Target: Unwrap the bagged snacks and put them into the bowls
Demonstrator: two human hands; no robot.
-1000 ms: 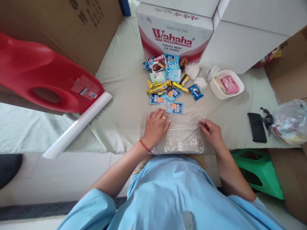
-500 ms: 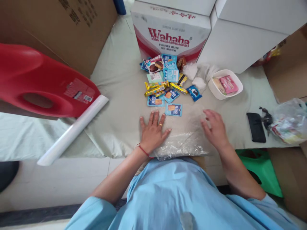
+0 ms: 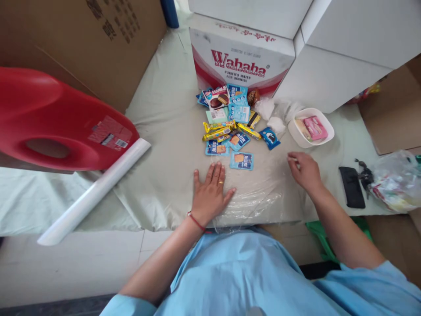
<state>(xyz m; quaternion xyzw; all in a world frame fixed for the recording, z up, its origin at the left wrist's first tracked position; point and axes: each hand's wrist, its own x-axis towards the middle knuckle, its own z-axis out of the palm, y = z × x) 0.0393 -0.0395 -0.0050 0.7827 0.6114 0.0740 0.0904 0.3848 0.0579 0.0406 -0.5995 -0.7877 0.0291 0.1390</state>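
Observation:
My left hand (image 3: 209,193) lies flat on the cloth-covered table with its fingers stretched out. Its thumb side rests at the left part of a thin sheet of clear plastic film (image 3: 256,204), spread at the table's front edge. My right hand (image 3: 305,172) is closed in a pinch at the film's right side. What sits between its fingertips is too fine to see clearly, but it appears to be the film's edge. Just beyond the hands lie a blue snack packet (image 3: 241,160), a dark blue packet (image 3: 269,138) and several yellow-wrapped bars (image 3: 217,133).
A Wahaha carton (image 3: 243,61) stands behind the snacks. At left are a red jug (image 3: 75,127) and a white roll (image 3: 95,193). To the right sit a white tub (image 3: 301,137), a black phone (image 3: 351,187), keys (image 3: 365,175) and a plastic bag (image 3: 397,180).
My right hand has moved right, and its loosely spread fingers have closed into a pinch. The film looks spread wider. My left hand stays flat on the table. The view has tilted slightly.

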